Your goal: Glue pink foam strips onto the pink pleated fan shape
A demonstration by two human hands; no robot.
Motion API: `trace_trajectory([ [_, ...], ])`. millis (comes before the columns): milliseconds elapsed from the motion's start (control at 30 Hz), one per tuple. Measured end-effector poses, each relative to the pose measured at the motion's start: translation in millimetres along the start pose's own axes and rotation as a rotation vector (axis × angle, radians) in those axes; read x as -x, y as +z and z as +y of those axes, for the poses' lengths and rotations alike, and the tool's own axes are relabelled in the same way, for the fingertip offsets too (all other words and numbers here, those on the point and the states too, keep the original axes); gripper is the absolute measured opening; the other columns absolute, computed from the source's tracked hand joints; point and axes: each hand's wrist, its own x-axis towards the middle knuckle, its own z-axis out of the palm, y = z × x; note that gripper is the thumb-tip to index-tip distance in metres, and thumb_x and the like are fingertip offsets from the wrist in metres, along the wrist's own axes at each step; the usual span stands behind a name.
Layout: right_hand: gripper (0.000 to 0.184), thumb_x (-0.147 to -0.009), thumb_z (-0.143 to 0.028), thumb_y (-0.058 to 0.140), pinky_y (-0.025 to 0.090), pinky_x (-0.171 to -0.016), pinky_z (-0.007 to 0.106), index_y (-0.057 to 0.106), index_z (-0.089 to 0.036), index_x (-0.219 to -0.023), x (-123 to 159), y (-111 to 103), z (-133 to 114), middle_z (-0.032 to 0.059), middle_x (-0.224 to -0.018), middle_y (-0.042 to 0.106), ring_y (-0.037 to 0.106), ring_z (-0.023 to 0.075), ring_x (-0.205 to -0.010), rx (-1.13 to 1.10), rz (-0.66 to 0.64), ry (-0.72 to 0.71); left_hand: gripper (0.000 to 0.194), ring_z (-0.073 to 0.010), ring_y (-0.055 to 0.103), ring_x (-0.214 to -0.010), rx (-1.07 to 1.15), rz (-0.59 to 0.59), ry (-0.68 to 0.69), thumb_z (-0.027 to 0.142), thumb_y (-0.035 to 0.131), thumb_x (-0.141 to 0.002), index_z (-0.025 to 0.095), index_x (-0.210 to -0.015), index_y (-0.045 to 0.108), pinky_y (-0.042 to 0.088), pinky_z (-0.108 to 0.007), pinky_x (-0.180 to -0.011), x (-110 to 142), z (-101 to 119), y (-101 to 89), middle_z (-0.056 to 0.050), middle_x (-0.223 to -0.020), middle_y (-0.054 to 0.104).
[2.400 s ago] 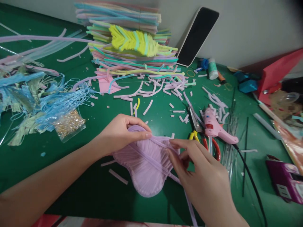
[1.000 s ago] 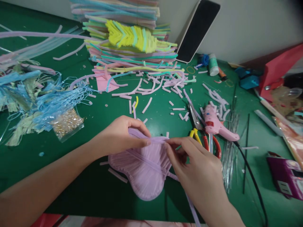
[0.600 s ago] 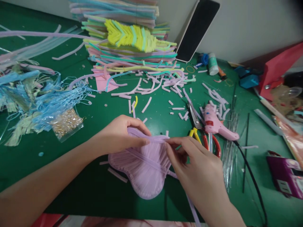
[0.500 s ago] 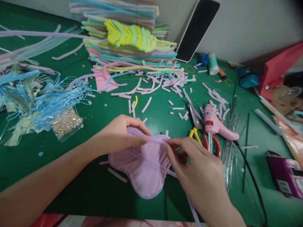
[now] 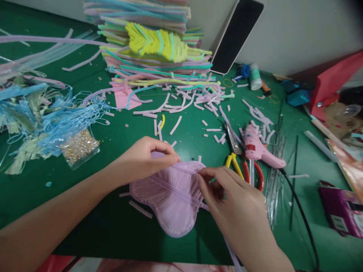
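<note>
A lilac piece made of pipe cleaners (image 5: 178, 211), with a rounded, lobed outline and ribbed surface, is held over the green table near its front edge. My left hand (image 5: 154, 155) pinches its upper rim between thumb and fingers, covering the upper left lobe. A lilac pipe cleaner strip (image 5: 188, 169) runs along that rim, and my right hand (image 5: 229, 192) pinches it at the upper right. Its loose tail hangs below my right wrist past the table edge. Another lilac strip crosses the middle of the piece diagonally.
A pink glue gun (image 5: 256, 149) lies right of my hands, beside red-handled scissors (image 5: 234, 141) and yellow-handled pliers (image 5: 235, 164). Lilac offcuts (image 5: 210, 100) are scattered beyond. Pipe cleaner bundles (image 5: 159, 68) stand at the back, near a leaning phone (image 5: 238, 36). Blue tassels (image 5: 65, 117) lie left.
The strip's right end has come slightly away from the upper rim, with my right fingers a little lower. My left thumb has shifted slightly. The rest stays put.
</note>
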Motion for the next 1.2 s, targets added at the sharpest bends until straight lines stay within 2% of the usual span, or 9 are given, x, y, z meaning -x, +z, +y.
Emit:
trace_trajectory([
  [100, 0.013, -0.088, -0.020, 0.053, 0.043, -0.045, 0.020, 0.064, -0.017, -0.081, -1.9, -0.8, -0.1, 0.0011, -0.071, 0.068, 0.060, 0.0088, -0.051, 0.016, 0.001, -0.009, 0.019, -0.0205, 0.068, -0.085, -0.004, -0.009, 0.002, 0.033, 0.060, -0.075, 0.021, -0.076, 0.075, 0.049, -0.027, -0.079, 0.0, 0.2, -0.9, 0.001, -0.084, 0.076],
  [333, 0.014, -0.087, -0.021, 0.053, 0.040, -0.043, 0.020, 0.065, -0.018, -0.079, -8.6, -3.3, -0.9, -0.0002, -0.067, 0.066, 0.059, 0.0081, -0.048, 0.038, 0.021, -0.019, 0.017, -0.0200, 0.068, -0.082, 0.013, 0.051, -0.001, 0.030, 0.060, -0.074, 0.021, -0.073, 0.075, 0.049, -0.027, -0.077, 0.9, -0.9, 4.4, 0.001, -0.081, 0.076],
  [600, 0.011, -0.086, -0.021, 0.056, 0.041, -0.045, 0.020, 0.066, -0.019, -0.082, -8.4, -3.3, 2.7, -0.0004, -0.069, 0.066, 0.059, 0.0085, -0.050, 0.040, -0.003, 0.004, 0.017, -0.0195, 0.068, -0.083, 0.016, -0.023, 0.000, 0.031, 0.061, -0.075, 0.022, -0.076, 0.076, 0.048, -0.026, -0.078, -0.1, -1.0, -1.2, 0.002, -0.083, 0.076],
  [900, 0.009, -0.087, -0.022, 0.058, 0.042, -0.048, 0.020, 0.066, -0.019, -0.085, -6.9, 0.0, 6.5, -0.0004, -0.072, 0.066, 0.059, 0.0084, -0.052, 0.003, -0.028, 0.019, 0.015, -0.0183, 0.067, -0.080, 0.018, 0.051, -0.013, 0.028, 0.061, -0.076, 0.022, -0.072, 0.075, 0.048, -0.024, -0.075, 1.4, 1.1, 3.5, 0.003, -0.078, 0.076],
  [1067, 0.009, -0.087, -0.022, 0.057, 0.042, -0.048, 0.021, 0.065, -0.019, -0.085, -6.5, 1.2, 6.1, -0.0002, -0.071, 0.066, 0.058, 0.0087, -0.051, 0.001, -0.011, 0.023, 0.018, -0.0197, 0.067, -0.085, 0.005, 0.007, -0.009, 0.031, 0.060, -0.076, 0.022, -0.075, 0.075, 0.047, -0.026, -0.078, 0.4, -0.1, 0.6, 0.002, -0.085, 0.076],
  [1200, 0.009, -0.087, -0.022, 0.057, 0.043, -0.050, 0.020, 0.065, -0.019, -0.084, -6.9, 3.2, 6.4, -0.0005, -0.072, 0.066, 0.058, 0.0078, -0.052, -0.008, 0.000, 0.026, 0.025, -0.0181, 0.064, -0.072, -0.021, 0.002, -0.087, 0.038, 0.057, -0.077, 0.022, -0.088, 0.074, 0.045, -0.026, -0.064, -0.1, 0.2, -1.3, 0.000, -0.076, 0.072],
])
